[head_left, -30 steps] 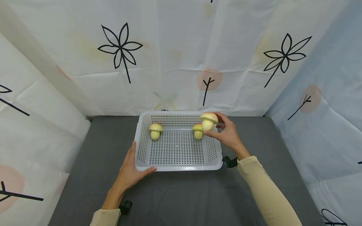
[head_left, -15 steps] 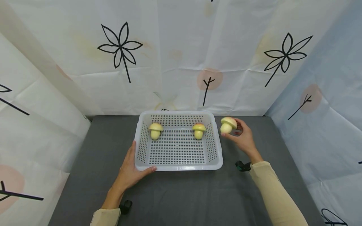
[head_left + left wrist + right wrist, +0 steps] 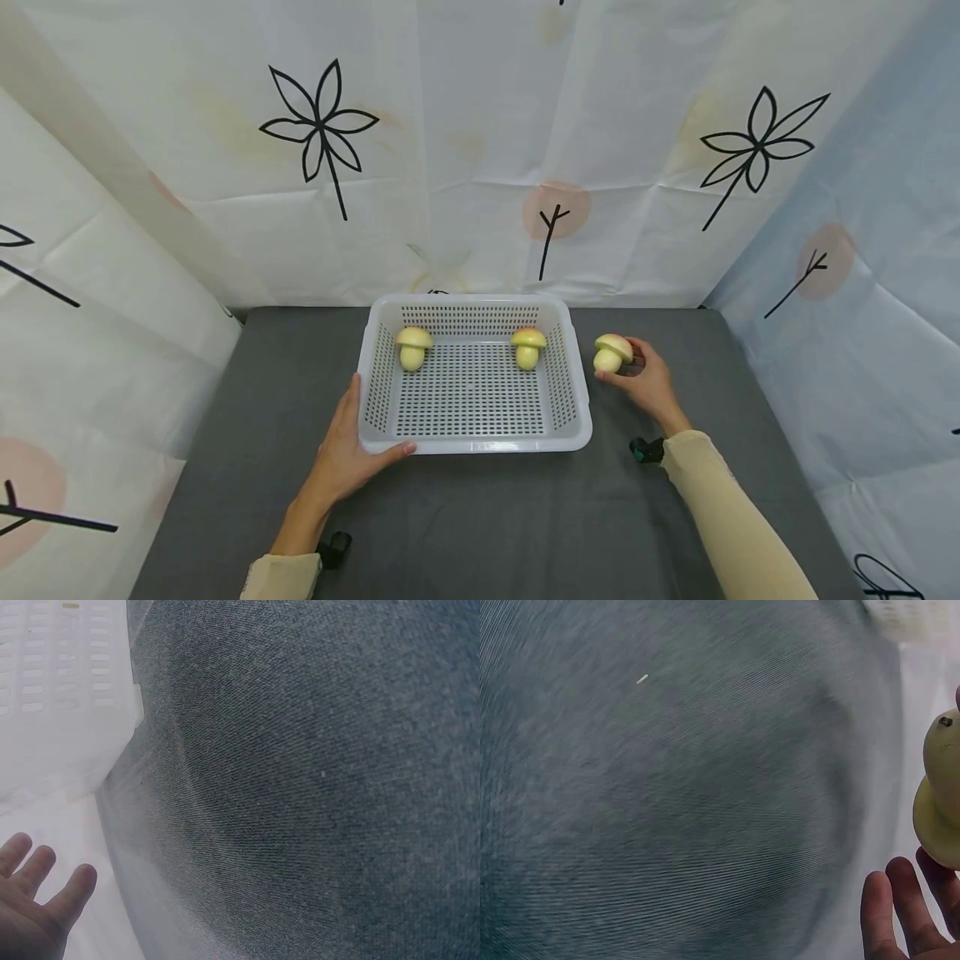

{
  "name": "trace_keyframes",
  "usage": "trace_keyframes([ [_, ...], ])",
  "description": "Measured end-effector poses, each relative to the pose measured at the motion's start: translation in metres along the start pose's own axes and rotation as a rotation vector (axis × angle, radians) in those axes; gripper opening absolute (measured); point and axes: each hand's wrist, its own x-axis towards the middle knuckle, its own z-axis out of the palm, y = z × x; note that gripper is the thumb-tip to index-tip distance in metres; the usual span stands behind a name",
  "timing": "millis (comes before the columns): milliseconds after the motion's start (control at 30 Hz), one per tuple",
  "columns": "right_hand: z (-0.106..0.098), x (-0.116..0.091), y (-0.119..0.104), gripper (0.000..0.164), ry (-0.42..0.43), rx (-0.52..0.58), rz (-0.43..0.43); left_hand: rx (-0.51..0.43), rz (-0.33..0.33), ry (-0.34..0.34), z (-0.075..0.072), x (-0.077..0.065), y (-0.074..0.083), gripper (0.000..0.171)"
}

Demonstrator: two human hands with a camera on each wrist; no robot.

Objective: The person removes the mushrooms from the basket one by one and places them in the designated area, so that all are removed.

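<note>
My right hand (image 3: pixel 651 385) pinches a pale yellow-green toy mushroom (image 3: pixel 612 353) between thumb and fingers, just right of the white plastic basket (image 3: pixel 469 447). In the right wrist view, the mushroom (image 3: pixel 940 817) is partly cut off by the frame's edge, stem end upward; whether it touches the table cannot be told. Fingers of my left hand (image 3: pixel 347 460) lie straight along the basket's left side, with the thumb at its front rim. Inside the basket, one mushroom (image 3: pixel 413 347) sits at the left and another, with a reddish cap top (image 3: pixel 528 346), at the right.
A dark grey cloth (image 3: pixel 480 533) covers the table. White patterned curtains (image 3: pixel 465 167) stand behind it and on both sides. Black wrist straps (image 3: pixel 647 450) show on both arms. A small pale speck (image 3: pixel 642 679) lies on the cloth.
My right hand has carried its mushroom from above the basket's right end out to the right, then lowered it toward the table. The left hand and basket have stayed put.
</note>
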Motion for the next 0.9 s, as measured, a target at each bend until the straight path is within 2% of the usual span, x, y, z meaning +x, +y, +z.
trace_keyframes([
  [267,0.006,0.006,0.017,0.090,-0.025,-0.051,0.066,0.015,0.002,-0.001,0.000,0.000,0.001,0.136],
  [900,0.013,0.007,0.025,0.088,-0.016,-0.090,0.003,0.006,0.015,0.010,0.001,0.000,-0.001,0.136],
])
